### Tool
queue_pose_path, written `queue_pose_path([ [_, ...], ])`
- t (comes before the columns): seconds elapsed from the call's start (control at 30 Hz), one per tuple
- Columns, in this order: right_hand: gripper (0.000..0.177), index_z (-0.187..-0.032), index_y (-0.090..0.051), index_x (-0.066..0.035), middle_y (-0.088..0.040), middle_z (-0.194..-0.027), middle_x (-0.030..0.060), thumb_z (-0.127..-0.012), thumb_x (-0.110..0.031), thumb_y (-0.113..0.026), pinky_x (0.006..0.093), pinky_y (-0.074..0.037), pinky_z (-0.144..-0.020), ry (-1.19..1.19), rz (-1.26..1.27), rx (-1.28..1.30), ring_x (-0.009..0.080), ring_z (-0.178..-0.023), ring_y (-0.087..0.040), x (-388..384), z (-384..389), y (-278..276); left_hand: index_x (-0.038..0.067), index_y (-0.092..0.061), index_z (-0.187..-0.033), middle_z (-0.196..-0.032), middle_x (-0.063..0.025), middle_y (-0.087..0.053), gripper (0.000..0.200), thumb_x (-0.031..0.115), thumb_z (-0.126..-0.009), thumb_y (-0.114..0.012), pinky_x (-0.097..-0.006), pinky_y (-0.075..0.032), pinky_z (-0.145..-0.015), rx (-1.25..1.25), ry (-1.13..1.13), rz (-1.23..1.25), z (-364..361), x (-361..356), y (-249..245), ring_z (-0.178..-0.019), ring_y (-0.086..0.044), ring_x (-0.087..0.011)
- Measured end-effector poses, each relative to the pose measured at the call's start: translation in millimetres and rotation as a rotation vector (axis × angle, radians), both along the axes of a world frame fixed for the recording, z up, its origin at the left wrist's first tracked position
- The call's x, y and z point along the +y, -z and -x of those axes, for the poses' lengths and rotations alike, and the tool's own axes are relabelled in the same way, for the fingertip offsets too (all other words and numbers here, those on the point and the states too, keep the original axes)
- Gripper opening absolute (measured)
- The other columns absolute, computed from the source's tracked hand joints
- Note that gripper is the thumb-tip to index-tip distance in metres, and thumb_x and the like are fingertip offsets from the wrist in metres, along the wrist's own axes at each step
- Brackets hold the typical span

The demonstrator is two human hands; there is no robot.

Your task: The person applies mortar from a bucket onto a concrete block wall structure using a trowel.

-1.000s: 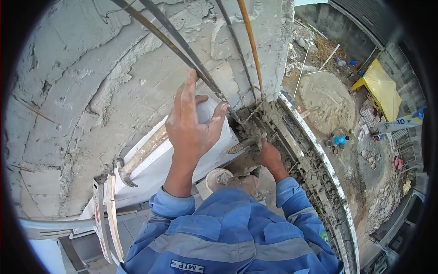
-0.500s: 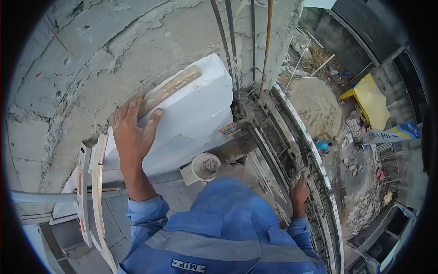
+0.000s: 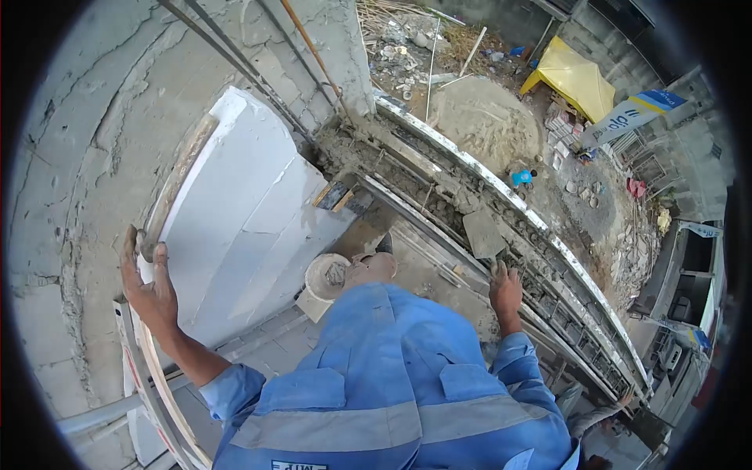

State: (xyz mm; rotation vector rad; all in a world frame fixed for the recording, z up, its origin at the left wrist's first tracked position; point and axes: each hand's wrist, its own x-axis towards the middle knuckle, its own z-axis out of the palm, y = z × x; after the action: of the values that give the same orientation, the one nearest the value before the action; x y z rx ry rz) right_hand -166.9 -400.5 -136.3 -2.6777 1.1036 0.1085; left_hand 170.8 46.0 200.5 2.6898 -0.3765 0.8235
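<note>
My left hand [image 3: 150,301] has its thumb and fingers spread at the near end of a round wooden pole [image 3: 180,176]. This mud-stained pole runs along the top of a white block wall [image 3: 243,200]. Whether my fingertips press on the pole's end is hard to tell. My right hand [image 3: 506,296] is closed at the handle end of a trowel [image 3: 484,233], whose flat grey blade lies over wet mortar [image 3: 442,210] in a long formwork channel. The trowel's handle is mostly hidden by my fingers.
A mortar bucket [image 3: 327,276] stands by my feet. Steel bars [image 3: 317,55] rise from the concrete. A long level [image 3: 141,376] leans at left. Beyond the channel's outer edge [image 3: 540,227], the ground lies far below, with a person in blue [image 3: 522,178]. Another person's sleeve [image 3: 591,419] shows lower right.
My view has turned, so the wall and channel sit differently. My left hand is now at the pole's near end instead of alongside it. The trowel blade now shows clearly ahead of my right hand.
</note>
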Motion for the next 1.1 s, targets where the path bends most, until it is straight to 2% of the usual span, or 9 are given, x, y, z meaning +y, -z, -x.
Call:
queue_pose_path([
  [0.27,0.058,-0.131,-0.049,-0.003,-0.058,-0.117,0.0261,-0.081,-0.025,-0.067,0.0484,-0.046,-0.089,-0.211,0.009,-0.053,0.0429,-0.106,-0.057,-42.3,11.0,66.2,0.009,-0.056,-0.127,-0.119,-0.0200,-0.061,0.059,0.037,-0.078,-0.073,-0.0461,-0.045,-0.094,0.107,-0.835,-0.410,173.5,137.0,-2.6,-0.114,-0.056,-0.0387],
  [0.37,0.053,-0.127,-0.051,0.001,-0.061,-0.112,0.0241,-0.085,-0.029,-0.063,0.0507,-0.048,-0.081,-0.094,0.000,-0.038,0.0426,-0.099,-0.060,-39.1,11.0,59.4,0.008,-0.057,-0.120,-0.108,-0.0212,-0.065,0.051,0.038,-0.081,-0.069,-0.0471,-0.049,-0.086,0.501,-1.111,-0.127,187.6,169.2,0.8,-0.104,-0.060,-0.0398],
  [0.53,0.049,-0.121,-0.055,0.002,-0.062,-0.105,0.0253,-0.086,-0.031,-0.062,0.0502,-0.045,-0.083,0.065,-0.054,-0.067,0.0435,-0.097,-0.058,-23.6,14.6,7.4,0.000,-0.060,-0.098,-0.086,-0.0242,-0.063,0.039,0.039,-0.091,-0.060,-0.0449,-0.047,-0.069,0.055,-1.127,-0.287,225.0,156.8,-64.4,-0.078,-0.056,-0.0462],
  [0.57,0.049,-0.121,-0.055,0.002,-0.061,-0.108,0.0241,-0.086,-0.031,-0.062,0.0501,-0.043,-0.086,0.084,-0.040,-0.106,0.0421,-0.103,-0.056,-32.3,27.5,31.4,-0.001,-0.058,-0.119,-0.103,-0.0255,-0.065,0.059,0.050,-0.090,-0.057,-0.0457,-0.048,-0.078,-0.013,-1.125,-0.238,238.0,177.2,-81.0,-0.094,-0.061,-0.0440],
  [0.6,0.049,-0.121,-0.055,0.003,-0.060,-0.112,0.0229,-0.086,-0.030,-0.063,0.0505,-0.041,-0.089,0.118,-0.002,-0.128,0.0398,-0.108,-0.053,-17.6,27.2,13.3,0.000,-0.063,-0.104,-0.085,-0.0190,-0.067,0.041,0.040,-0.094,-0.059,-0.0400,-0.048,-0.068,-0.156,-1.042,-0.042,238.2,140.4,-98.8,-0.072,-0.060,-0.0315],
  [0.67,0.046,-0.120,-0.055,0.000,-0.060,-0.114,0.0187,-0.086,-0.031,-0.063,0.0487,-0.040,-0.091,0.156,0.039,-0.228,0.0381,-0.105,-0.054,-10.3,40.7,21.8,-0.005,-0.056,-0.122,-0.109,-0.0253,-0.063,0.048,0.036,-0.098,-0.052,-0.0334,-0.049,-0.081,-0.098,-0.799,-0.051,252.7,211.8,-131.9,-0.092,-0.063,-0.0271],
  [0.73,0.046,-0.119,-0.056,-0.001,-0.060,-0.114,0.0173,-0.086,-0.032,-0.063,0.0476,-0.040,-0.092,0.242,0.031,-0.137,0.0369,-0.106,-0.054,-1.7,43.7,15.6,-0.007,-0.067,-0.100,-0.097,-0.0192,-0.067,0.025,0.015,-0.089,-0.063,-0.0402,-0.049,-0.082,-0.389,-0.378,-1.246,230.6,121.0,-170.0,-0.088,-0.062,-0.0314],
  [1.0,0.058,-0.120,-0.054,0.001,-0.061,-0.113,0.0225,-0.084,-0.043,-0.064,0.0491,-0.043,-0.090,0.330,-0.096,-0.069,0.0397,-0.107,-0.057,-13.0,53.1,35.7,-0.005,-0.052,-0.127,-0.115,-0.0293,-0.060,0.052,0.038,-0.097,-0.053,-0.0352,-0.049,-0.088,-0.154,-0.258,-0.510,126.1,-98.1,-136.0,-0.105,-0.063,-0.0308],
  [1.1,0.061,-0.124,-0.053,0.002,-0.061,-0.112,0.0271,-0.082,-0.039,-0.068,0.0480,-0.046,-0.088,0.345,-0.195,-0.140,0.0429,-0.105,-0.059,-12.7,47.6,18.7,0.000,-0.054,-0.090,-0.073,-0.0190,-0.061,0.020,0.018,-0.085,-0.062,-0.0417,-0.051,-0.063,-0.262,0.191,-0.588,124.7,-179.1,-113.4,-0.066,-0.060,-0.0390],
])
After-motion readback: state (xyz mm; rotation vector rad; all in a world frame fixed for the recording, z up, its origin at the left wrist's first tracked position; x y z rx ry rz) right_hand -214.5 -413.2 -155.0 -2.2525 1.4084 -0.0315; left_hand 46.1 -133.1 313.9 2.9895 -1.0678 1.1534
